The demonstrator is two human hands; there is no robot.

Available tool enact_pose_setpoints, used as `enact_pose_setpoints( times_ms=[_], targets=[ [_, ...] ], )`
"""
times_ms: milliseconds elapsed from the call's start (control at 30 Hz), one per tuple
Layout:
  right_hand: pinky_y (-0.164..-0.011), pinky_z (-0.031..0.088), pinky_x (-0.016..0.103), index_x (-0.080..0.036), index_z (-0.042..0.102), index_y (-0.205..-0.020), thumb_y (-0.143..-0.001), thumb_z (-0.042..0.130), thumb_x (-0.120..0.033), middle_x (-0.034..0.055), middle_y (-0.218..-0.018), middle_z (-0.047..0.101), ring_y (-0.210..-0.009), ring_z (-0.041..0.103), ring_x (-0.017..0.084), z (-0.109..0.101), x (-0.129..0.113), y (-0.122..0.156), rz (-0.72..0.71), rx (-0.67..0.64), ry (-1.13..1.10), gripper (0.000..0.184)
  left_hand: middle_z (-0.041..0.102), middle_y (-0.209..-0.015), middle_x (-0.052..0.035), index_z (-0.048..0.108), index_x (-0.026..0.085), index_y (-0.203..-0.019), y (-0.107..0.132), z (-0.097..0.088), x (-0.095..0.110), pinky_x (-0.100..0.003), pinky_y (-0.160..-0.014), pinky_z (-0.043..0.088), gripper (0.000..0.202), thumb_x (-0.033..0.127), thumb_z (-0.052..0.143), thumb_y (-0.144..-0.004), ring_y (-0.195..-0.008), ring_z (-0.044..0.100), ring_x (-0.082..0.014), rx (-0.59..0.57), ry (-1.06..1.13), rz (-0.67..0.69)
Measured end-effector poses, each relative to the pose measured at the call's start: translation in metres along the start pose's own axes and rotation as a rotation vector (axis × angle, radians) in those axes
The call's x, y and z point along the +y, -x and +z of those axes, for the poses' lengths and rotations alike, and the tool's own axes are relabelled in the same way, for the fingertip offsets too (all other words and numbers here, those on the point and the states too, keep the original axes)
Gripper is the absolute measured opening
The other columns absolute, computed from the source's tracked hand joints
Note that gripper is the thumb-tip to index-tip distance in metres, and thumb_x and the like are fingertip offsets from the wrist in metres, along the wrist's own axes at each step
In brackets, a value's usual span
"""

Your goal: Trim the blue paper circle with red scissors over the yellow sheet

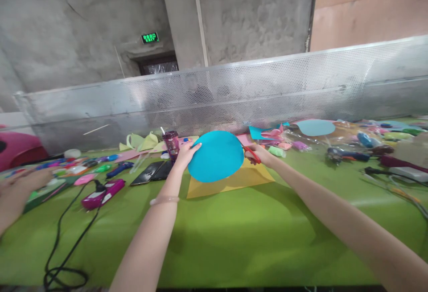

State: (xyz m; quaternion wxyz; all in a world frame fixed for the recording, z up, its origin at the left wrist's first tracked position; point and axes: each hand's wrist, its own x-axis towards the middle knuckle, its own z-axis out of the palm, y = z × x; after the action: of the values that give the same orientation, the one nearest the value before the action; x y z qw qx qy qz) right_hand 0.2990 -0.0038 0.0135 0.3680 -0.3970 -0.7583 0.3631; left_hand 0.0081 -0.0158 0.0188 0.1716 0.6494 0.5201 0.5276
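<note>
The round blue paper [216, 158] is at the middle of the view, held up over a yellow sheet [230, 186] on the green table [217, 243]; the left hand [190, 151] pinches its edge at 10 o'clock, and the right hand [259, 155] grips red-handled scissors [255, 156] near its 3 o'clock edge, the blades too small to read clearly. Outward from the paper, a dark cup [171, 144] with a white straw stands between 9 and 10 o'clock, a magenta power strip [103, 194] lies between 8 and 9, and a pale blue disc [316, 127] shows between 2 and 3
</note>
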Motion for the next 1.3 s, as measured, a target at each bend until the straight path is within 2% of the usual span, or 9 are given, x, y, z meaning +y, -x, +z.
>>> enact_pose_setpoints(
  times_ms=[167, 367, 967, 1300],
  targets=[
    [-0.037, 0.033, 0.019, -0.017, 0.044, -0.057, -0.062, 0.05, -0.021, -0.003, -0.047, 0.045, -0.039, 0.044, 0.008, -0.0001, -0.0007, 0.0004, 0.0, -0.015, -0.013, 0.008, 0.068, -0.086, -0.0048, 0.066, 0.015, -0.088, 0.0016, 0.0004, 0.0028, -0.029, -0.072, 0.044, 0.04, 0.049, 0.055, -0.07, -0.082, 0.059, -0.0221, 0.015, -0.001, 0.006],
    [-0.037, 0.033, 0.02, -0.016, 0.048, -0.059, -0.06, 0.048, -0.019, -0.0026, -0.046, 0.046, -0.038, 0.044, 0.008, -0.001, -0.0009, 0.0007, 0.027, -0.006, -0.039, 0.004, 0.068, -0.086, -0.0048, 0.066, 0.015, -0.089, 0.0019, 0.0009, 0.0034, -0.029, -0.071, 0.045, 0.039, 0.048, 0.055, -0.07, -0.081, 0.06, -0.0218, 0.009, 0.012, 0.001],
    [-0.035, 0.034, 0.019, -0.016, 0.046, -0.053, -0.06, 0.051, -0.022, -0.0019, -0.044, 0.046, -0.038, 0.042, 0.008, 0.0006, -0.0005, -0.0001, 0.034, 0.006, -0.038, 0.01, 0.067, -0.083, -0.0052, 0.066, 0.016, -0.088, -0.0002, 0.0012, -0.0008, -0.03, -0.069, 0.045, 0.042, 0.051, 0.054, -0.069, -0.078, 0.059, -0.022, 0.01, -0.011, 0.023],
    [-0.035, 0.034, 0.019, -0.016, 0.045, -0.053, -0.06, 0.05, -0.023, -0.0028, -0.043, 0.045, -0.037, 0.042, 0.007, 0.0004, -0.0008, 0.0, 0.03, -0.002, -0.039, 0.011, 0.067, -0.09, -0.0063, 0.065, 0.016, -0.093, 0.0006, 0.0016, -0.0007, -0.03, -0.071, 0.046, 0.044, 0.051, 0.055, -0.069, -0.083, 0.06, -0.0226, -0.017, 0.043, -0.017]
  ],
)
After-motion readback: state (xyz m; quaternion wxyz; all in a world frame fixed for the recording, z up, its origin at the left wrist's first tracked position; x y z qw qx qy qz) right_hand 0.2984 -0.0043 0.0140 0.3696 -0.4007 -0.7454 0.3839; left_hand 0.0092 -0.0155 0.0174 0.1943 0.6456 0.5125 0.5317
